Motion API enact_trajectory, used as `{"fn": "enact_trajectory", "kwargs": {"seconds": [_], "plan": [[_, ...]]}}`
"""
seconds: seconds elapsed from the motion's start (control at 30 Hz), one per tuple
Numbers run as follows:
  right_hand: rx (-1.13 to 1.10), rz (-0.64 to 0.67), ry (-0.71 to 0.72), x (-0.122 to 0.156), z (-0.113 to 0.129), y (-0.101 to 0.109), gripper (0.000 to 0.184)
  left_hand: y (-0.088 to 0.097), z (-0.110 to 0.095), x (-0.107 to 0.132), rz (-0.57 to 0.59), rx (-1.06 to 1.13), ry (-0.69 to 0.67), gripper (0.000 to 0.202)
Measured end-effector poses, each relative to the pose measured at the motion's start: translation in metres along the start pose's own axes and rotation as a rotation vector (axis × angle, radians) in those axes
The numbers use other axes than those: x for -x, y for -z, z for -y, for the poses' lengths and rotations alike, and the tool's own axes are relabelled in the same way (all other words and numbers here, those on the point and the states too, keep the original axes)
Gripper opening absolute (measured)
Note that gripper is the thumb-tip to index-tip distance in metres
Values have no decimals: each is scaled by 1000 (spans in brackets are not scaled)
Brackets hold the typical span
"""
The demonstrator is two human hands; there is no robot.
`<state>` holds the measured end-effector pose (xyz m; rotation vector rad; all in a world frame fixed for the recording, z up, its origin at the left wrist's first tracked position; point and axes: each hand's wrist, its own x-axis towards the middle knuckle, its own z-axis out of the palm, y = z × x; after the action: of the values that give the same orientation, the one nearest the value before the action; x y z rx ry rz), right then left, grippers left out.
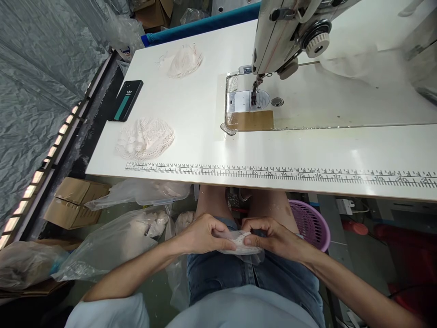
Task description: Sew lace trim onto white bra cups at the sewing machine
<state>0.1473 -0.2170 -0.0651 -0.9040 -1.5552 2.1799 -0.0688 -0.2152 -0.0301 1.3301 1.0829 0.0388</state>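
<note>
White sheer fabric [241, 246] is held above the person's lap, lower than the tabletop [196, 136] and before its near edge. The left hand [206, 233] pinches one side of it between thumb and fingers; the right hand [269, 234] pinches the other side in the same manner. These fingers cover a part of the cloth, and a thin loose portion hangs over the denim shorts [218, 278].

To the right of the legs, partly under the tabletop, stands a purple basket [310, 223]. On the left side are a clear plastic bag [112, 243] with pale contents and, beyond it, a cardboard box [73, 202].

Along the near edge of the tabletop runs a printed ruler [252, 172]. This edge stands between the hands and the sewing machine [278, 36]. Left of the machine lies a white lace piece [146, 139]; near it is a dark phone [128, 101] with a teal stripe, and farther back a second pale piece [185, 61]. Behind the far edge stretches a blue roll [205, 23].
</note>
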Motion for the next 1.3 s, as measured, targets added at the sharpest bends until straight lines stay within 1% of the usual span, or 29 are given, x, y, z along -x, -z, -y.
{"fn": "enact_trajectory", "kwargs": {"seconds": [0.23, 0.43, 0.73, 0.97, 1.17, 1.3], "plan": [[90, 4, 16, 0, -3, -2, 33, -4, -5, 1, -50, -64, 2, 28], [97, -87, 1, -3, -9, -8, 36, -6, -3, 0, -82, -66, 6, 31], [109, -61, 32, -2, -6, -6, 34, -6, -4, 0, -80, -9, 15, 40], [98, -54, 35, -2, -5, -6, 35, -5, -1, 0, -60, -4, 22, 39], [101, -40, 48, 1, -4, -5, 30, -4, -1, 0, -31, -36, -43, 38], [111, -43, 54, 2, -4, -6, 29, -4, -1, 0, -39, -36, -25, 35]]}}
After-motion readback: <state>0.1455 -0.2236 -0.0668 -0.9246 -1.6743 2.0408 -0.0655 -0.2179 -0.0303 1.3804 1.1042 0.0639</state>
